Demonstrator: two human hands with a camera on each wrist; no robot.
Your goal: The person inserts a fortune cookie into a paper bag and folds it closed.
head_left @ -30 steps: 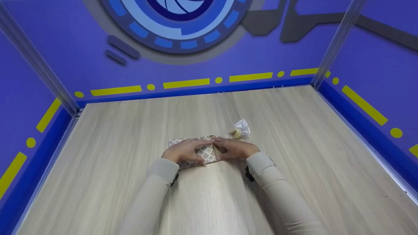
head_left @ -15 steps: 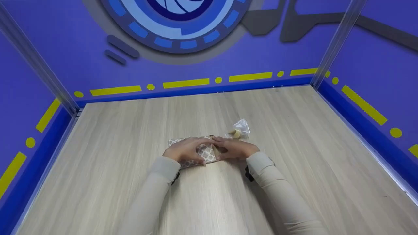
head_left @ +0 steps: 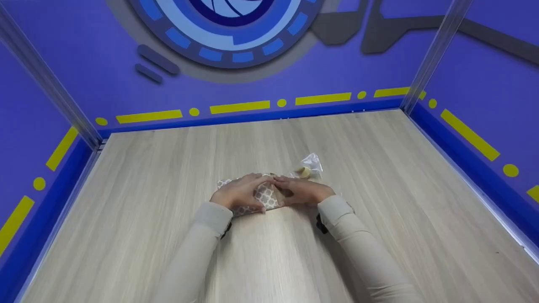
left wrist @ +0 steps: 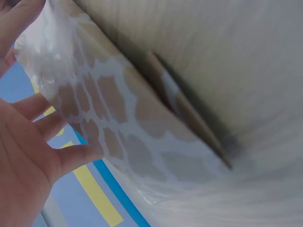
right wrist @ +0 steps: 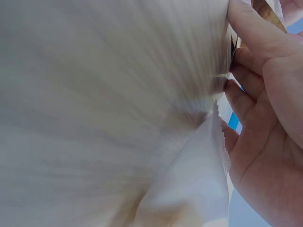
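Spanning the tan-and-white patterned packet [head_left: 266,198] from edge to edge, the left hand [head_left: 240,194] has its thumb on the near side and fingers over the far side, a proper hold! Across at the right end, the right hand [head_left: 305,191] curves round too, thumb near, fingers far, gripping the packet there, and the two hands' fingertips meet or nearly meet at the far edge. The packet lies on the wood-grain tabletop [head_left: 168,181], centre stage, and just beyond the right hand sits a clear plastic pouch [head_left: 312,161] with something pale yellow [head_left: 305,171] inside, too small to name. Look at the left wrist view: a flap [left wrist: 189,113] stands away from the packet's side. This looks like work on a fold at the right end, though the right wrist view is blurred and I wouldn't swear to it. Good technique here, I'd say: left hand steady and light so the glossy surface doesn't crumple, right hand pressing evenly from both edges, corners squared first, crease run flat after, and one eye on that flap, which could spring out if the pressure slackens
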